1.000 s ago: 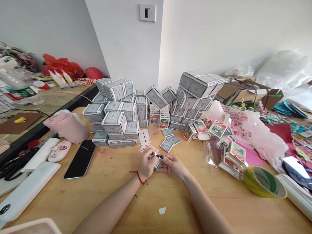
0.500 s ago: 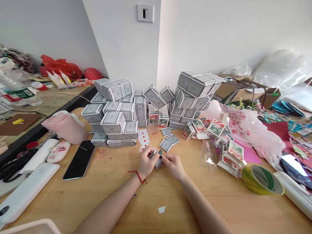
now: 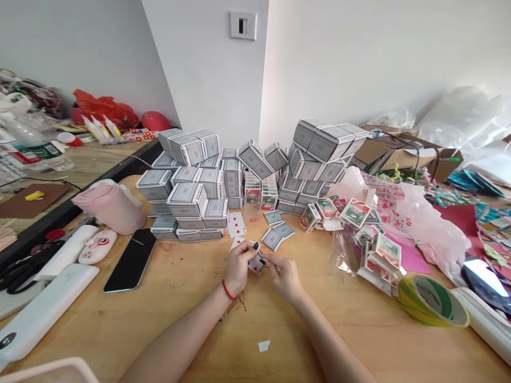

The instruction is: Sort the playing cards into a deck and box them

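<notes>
Between my two hands is a playing card (image 3: 254, 266), its white face with red marks partly showing and partly covered by fingers. My left hand (image 3: 238, 267), with a red string on the wrist, is closed on the card's left side, thumb on top. My right hand (image 3: 286, 277) pinches near the card's right edge; I cannot tell if it is one card or several. Just beyond lie face-up diamond cards (image 3: 236, 224) and several face-down cards (image 3: 275, 236). Behind them stand stacks of grey-patterned folded card blocks (image 3: 186, 200).
Playing-card boxes (image 3: 387, 252) and a roll of yellow tape (image 3: 433, 300) lie on the right, beside crumpled plastic bags (image 3: 423, 213). A black phone (image 3: 131, 260), a white device (image 3: 48, 314) and a pink pouch (image 3: 109, 205) sit left. A paper scrap (image 3: 264, 346) lies in front.
The card in my hands has turned so more of its face shows. My left thumb has shifted up, and my right fingers have curled in at the card's edge. The view has moved slightly.
</notes>
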The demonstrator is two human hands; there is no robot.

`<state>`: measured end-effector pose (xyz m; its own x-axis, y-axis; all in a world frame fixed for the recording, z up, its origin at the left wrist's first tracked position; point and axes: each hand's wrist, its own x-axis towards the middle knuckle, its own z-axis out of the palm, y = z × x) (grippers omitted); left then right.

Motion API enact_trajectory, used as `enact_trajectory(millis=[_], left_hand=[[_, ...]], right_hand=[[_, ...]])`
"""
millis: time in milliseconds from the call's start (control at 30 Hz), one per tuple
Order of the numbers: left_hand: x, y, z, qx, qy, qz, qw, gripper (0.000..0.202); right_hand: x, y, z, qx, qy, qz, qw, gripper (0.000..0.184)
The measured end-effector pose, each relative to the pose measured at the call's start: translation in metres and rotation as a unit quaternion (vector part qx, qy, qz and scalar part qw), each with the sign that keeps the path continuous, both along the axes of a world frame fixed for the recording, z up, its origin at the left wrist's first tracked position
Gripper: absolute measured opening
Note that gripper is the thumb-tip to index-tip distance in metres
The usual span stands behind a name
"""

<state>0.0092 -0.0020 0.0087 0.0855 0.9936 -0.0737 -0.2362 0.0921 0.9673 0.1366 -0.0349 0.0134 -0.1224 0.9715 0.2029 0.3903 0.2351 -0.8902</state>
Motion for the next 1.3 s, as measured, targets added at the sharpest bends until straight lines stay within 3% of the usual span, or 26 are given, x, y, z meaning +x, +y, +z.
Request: enact_trajectory(millis=[133, 300, 433, 667, 800, 967, 1067, 1200, 1300], left_hand=[[-0.001, 0.003, 0.001, -0.064, -0.072, -0.018, 0.995, 0.03], [-0.003, 0.009, -0.002, -0.049, -0.075, 0.025, 0.996, 0.032], [-0.001, 0.009, -0.007, 0.013, 0.003, 0.062, 0.998, 0.03], [-0.004, 0.006, -0.007, 0.101, 0.175, 0.016, 0.979, 0.019], [-0.008, 0.008, -0.007, 0.103, 0.193, 0.038, 0.975, 0.016], [-0.011, 0.01, -0.007, 0.11, 0.197, 0.027, 0.974, 0.015], [-0.01, 0.009, -0.003, 0.149, 0.207, 0.013, 0.967, 0.016], [-0.012, 0.007, 0.002, 0.238, 0.253, -0.027, 0.937, 0.017], [-0.015, 0.007, 0.002, 0.252, 0.28, -0.049, 0.925, 0.018]], right_hand=[[-0.005, -0.001, -0.006, -0.009, 0.047, -0.035, 0.998, 0.023], [-0.013, 0.001, -0.009, -0.064, 0.143, -0.057, 0.986, 0.025], [-0.015, 0.002, -0.01, -0.088, 0.112, -0.084, 0.986, 0.026], [-0.012, 0.001, -0.012, -0.062, 0.024, -0.123, 0.99, 0.031], [-0.013, 0.0, -0.013, -0.047, -0.004, -0.105, 0.993, 0.03], [-0.016, 0.0, -0.014, -0.052, 0.054, -0.108, 0.991, 0.028], [-0.014, 0.001, -0.012, -0.052, 0.042, -0.107, 0.992, 0.028], [-0.011, 0.002, -0.008, -0.053, 0.015, -0.086, 0.995, 0.031], [-0.008, 0.004, -0.007, -0.07, 0.045, -0.059, 0.995, 0.032]])
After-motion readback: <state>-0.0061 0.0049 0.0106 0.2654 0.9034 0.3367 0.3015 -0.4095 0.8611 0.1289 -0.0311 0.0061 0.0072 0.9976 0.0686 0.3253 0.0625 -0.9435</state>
